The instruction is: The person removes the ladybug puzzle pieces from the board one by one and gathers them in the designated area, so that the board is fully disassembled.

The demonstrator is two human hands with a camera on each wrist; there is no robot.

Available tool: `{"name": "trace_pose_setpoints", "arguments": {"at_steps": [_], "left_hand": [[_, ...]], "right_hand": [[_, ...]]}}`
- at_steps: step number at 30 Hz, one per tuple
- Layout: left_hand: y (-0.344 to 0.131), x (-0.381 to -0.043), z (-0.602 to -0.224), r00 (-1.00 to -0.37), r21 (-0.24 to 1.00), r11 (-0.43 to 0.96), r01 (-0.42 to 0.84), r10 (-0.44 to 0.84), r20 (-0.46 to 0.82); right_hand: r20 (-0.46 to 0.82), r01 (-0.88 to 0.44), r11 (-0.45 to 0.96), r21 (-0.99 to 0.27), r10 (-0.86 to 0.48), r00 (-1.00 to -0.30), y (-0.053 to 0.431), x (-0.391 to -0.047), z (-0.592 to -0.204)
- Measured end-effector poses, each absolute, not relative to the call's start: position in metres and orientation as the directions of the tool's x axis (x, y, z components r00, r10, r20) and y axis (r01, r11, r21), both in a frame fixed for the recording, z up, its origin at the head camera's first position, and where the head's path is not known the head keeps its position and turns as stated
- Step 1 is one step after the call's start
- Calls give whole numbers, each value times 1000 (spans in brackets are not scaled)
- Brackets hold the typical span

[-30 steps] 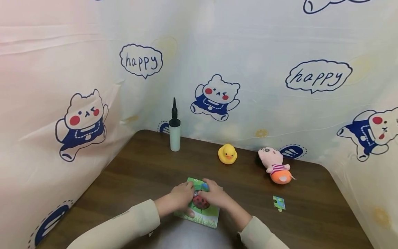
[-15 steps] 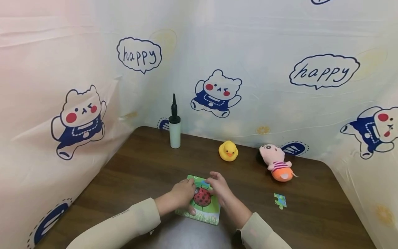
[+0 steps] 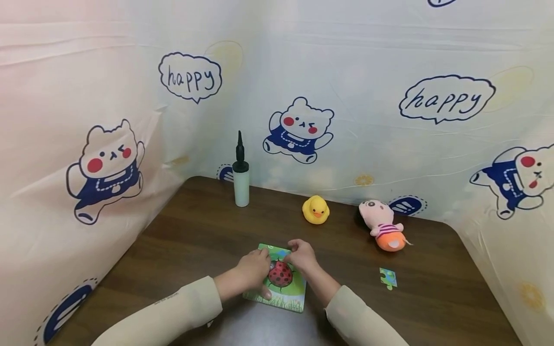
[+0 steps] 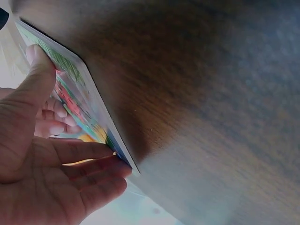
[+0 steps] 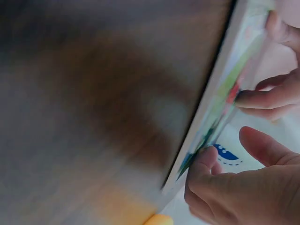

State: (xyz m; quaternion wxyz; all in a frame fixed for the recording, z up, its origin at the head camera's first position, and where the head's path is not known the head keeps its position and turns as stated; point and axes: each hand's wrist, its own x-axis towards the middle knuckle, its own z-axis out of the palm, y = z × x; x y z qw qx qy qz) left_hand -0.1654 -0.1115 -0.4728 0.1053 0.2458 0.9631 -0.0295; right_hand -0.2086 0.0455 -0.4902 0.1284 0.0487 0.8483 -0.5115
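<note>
A jigsaw puzzle (image 3: 283, 288) with a red ladybug on green lies flat on the table near its front middle. My left hand (image 3: 252, 271) rests on its left side; in the left wrist view the thumb (image 4: 41, 70) lies on the printed grass and the other fingers reach the far edge. Over the upper right corner is my right hand (image 3: 303, 257). In the right wrist view its bent fingers (image 5: 200, 166) touch the puzzle's corner, while the thumb (image 5: 262, 143) stands apart from it. A loose puzzle piece (image 3: 388, 278) lies to the right.
On the brown table (image 3: 182, 250), a pale green hand pump (image 3: 241, 185) stands at the back left. A yellow rubber duck (image 3: 316, 210) sits at the back middle, and a pink plush toy (image 3: 383, 226) lies to its right. A printed curtain (image 3: 355, 62) surrounds the table.
My right hand has lifted its thumb off the ladybug and shifted toward the puzzle's upper right corner, uncovering the picture. The left hand has stayed in place. The head view has tilted slightly.
</note>
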Motion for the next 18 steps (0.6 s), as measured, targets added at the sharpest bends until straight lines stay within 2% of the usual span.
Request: {"name": "trace_pose_setpoints", "arguments": {"at_steps": [6, 12, 18], "left_hand": [[-112, -165, -474, -856, -29, 873, 486, 469, -219], [-112, -164, -477, -848, -48, 862, 504, 483, -218], [-115, -163, -480, -843, 136, 866, 481, 499, -202]], "right_hand": [[-197, 105, 614, -782, -83, -977, 43, -213, -494], [-112, -49, 712, -700, -177, -978, 41, -216, -497], [-55, -188, 768, -613, -278, -959, 41, -220, -493]]}}
